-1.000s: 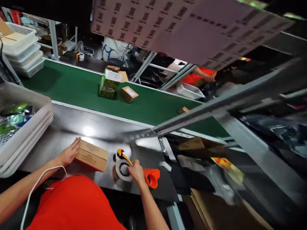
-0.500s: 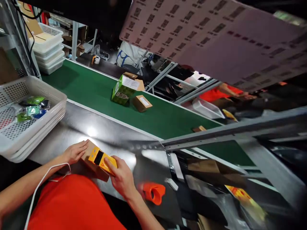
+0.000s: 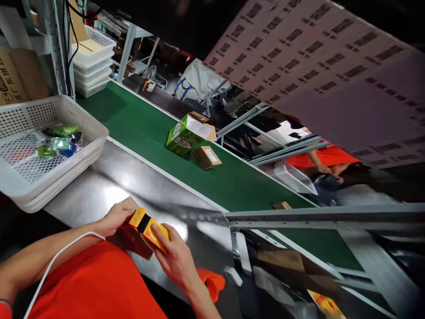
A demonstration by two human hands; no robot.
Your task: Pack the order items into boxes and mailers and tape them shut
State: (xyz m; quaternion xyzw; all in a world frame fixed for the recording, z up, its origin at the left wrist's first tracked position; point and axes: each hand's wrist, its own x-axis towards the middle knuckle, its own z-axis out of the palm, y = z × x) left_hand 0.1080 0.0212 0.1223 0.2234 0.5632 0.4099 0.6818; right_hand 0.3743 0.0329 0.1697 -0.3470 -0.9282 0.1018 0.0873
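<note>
Box lies on the near side, slanting from far left to near right. From here I see the right hand, closer to its right end, wrapped around the dispenser over it; left hand rests at the left end, whether gripping I can't tell.

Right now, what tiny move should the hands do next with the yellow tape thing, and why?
Perhaps the right hand should draw the yellow tape dispenser along the cardboard box, because the dispenser's head is at the box's upper side and the left hand rests on that box, seemingly steadying it. Whether any tape has stuck is hidden.
</note>
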